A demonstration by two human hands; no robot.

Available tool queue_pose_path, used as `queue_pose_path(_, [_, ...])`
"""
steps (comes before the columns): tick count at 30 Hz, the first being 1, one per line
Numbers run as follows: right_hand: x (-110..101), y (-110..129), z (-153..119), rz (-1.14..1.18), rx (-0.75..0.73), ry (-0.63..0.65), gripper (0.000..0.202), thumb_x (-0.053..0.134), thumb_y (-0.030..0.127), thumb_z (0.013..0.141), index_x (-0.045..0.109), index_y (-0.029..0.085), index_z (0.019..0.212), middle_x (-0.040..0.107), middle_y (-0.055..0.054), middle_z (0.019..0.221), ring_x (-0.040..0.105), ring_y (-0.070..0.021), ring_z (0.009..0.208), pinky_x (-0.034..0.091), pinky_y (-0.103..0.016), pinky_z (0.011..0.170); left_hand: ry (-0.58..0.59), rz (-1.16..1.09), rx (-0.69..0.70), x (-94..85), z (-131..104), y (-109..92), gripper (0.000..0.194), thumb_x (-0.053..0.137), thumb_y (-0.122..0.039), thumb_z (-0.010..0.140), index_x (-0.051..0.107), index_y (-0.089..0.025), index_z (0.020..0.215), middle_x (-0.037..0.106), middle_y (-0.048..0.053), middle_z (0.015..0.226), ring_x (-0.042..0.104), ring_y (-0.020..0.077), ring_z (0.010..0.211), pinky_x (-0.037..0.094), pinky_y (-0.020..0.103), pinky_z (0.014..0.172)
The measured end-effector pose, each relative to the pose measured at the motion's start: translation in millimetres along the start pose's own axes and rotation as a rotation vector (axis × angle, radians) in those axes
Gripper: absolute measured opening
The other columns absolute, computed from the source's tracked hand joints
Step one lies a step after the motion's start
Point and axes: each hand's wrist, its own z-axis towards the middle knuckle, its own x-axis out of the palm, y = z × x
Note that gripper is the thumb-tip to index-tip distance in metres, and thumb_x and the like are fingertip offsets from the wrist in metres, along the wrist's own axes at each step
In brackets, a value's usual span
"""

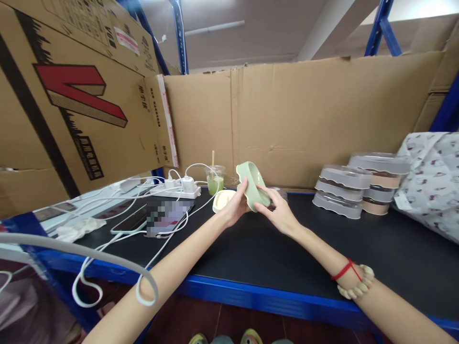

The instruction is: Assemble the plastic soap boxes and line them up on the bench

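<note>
My left hand (236, 207) and right hand (281, 213) both grip the pale-green wavy-edged container (253, 187), tilted above the desk (279, 258), contents unclear; a fingertip slip could drop it onto the cream container (215, 207) just behind, contents also unclear, or tip the clear plastic cup (216, 174) of green drink (215, 187) farther back.

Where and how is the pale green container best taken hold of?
Probably by its curved sides, with the left hand coming from the left and the right hand from the right, as they hold the pale green container now. It is tilted, with a wavy edge, so support from both sides should steady it best.
</note>
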Motion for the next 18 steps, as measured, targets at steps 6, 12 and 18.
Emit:
queue_pose_path(6, [-1.7, 3.1, 2.3, 0.133, 0.009, -0.064, 0.059, 0.052, 0.059, 0.073, 0.057, 0.02, 0.118, 0.061, -0.011, 0.114, 0.059, -0.0267, 0.101, 0.051, -0.038, 0.077, 0.086, 0.002, 0.037, -6.4, 3.2, 0.0, 0.058, 0.058, -0.062, 0.073, 0.06, -0.022, 0.115, 0.069, 0.009, 0.108, 0.065, 0.0243, 0.096, 0.046, 0.039, 0.089])
queue_pose_path(12, [6.2, 5.2, -1.7, 0.089, -0.029, -0.102, 0.055, 0.061, 0.05, 0.07, 0.058, 0.024, 0.118, 0.06, -0.009, 0.115, 0.058, -0.0248, 0.101, 0.052, -0.034, 0.07, 0.07, 0.032, 0.059, -9.2, 2.0, 0.0, 0.049, 0.055, -0.058, 0.075, 0.066, -0.02, 0.103, 0.071, 0.009, 0.101, 0.064, 0.0264, 0.1, 0.046, 0.038, 0.089])
queue_pose_path(18, [8.8, 0.5, -2.2, 0.088, 0.019, -0.079, 0.056, 0.057, 0.052, 0.072, 0.057, 0.023, 0.12, 0.06, -0.009, 0.115, 0.058, -0.0245, 0.101, 0.052, -0.035, 0.072, -0.011, 0.068, 0.039, -5.3, 1.3, 2.3, 0.048, 0.05, -0.054, 0.078, 0.062, -0.02, 0.11, 0.071, 0.008, 0.1, 0.067, 0.0235, 0.091, 0.048, 0.037, 0.084])
